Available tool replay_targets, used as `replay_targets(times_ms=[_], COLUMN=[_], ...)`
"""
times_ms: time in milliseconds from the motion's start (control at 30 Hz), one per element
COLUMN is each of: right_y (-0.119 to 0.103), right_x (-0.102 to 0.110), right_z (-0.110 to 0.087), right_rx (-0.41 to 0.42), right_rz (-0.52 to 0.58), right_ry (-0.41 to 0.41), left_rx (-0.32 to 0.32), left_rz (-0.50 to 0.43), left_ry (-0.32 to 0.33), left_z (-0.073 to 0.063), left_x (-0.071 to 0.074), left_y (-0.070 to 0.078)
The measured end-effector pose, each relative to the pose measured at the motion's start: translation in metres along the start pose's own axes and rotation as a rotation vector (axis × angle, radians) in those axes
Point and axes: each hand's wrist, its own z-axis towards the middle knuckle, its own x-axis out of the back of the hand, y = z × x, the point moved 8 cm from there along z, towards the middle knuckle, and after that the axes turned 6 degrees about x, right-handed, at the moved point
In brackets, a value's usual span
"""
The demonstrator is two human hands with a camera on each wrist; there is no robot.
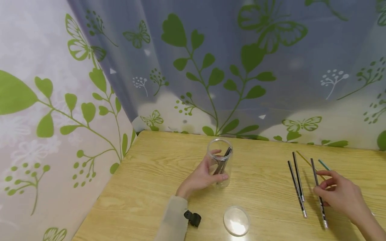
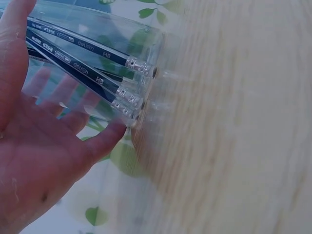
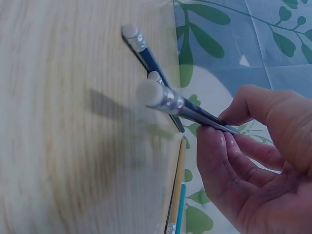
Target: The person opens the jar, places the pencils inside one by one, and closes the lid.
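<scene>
My left hand [image 1: 200, 175] grips a clear jar [image 1: 227, 172] that stands upright, the thumb across its near side and the fingers around the far side. Several dark pencils [image 2: 73, 61] lean inside, their metal-banded eraser ends at the jar's bottom. Between thumb and fingertips, my right hand [image 1: 343, 195] pinches another dark pencil [image 1: 321, 207]. Its white eraser [image 3: 150, 93] points toward the right wrist camera. Just left of that hand, two dark pencils [image 1: 296, 187] lie on the table. A yellow pencil [image 1: 304, 158] and a teal one [image 1: 323, 164] lie beyond the fingers, partly hidden.
A round clear lid [image 1: 236, 221] lies on the wooden table [image 1: 135, 187] in front of the jar. Around the left sleeve's cuff sits a black strap [image 1: 193, 218]. Leaf-patterned curtain [image 1: 193, 83] hangs along the table's back edge and left side.
</scene>
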Motion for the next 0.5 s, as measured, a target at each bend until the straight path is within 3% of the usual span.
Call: replay_targets(times_ms=[233,500], right_y=[-0.005,-0.020], right_x=[0.009,0.017], right_z=[-0.004,-0.013], right_rx=[0.006,0.048], right_rz=[0.010,0.077], right_ry=[0.104,0.197], left_rx=[-0.082,-0.159], left_rz=[-0.036,-0.025], left_ry=[-0.012,0.053], left_z=[0.002,-0.002], left_x=[0.002,0.006], left_y=[0.014,0.029])
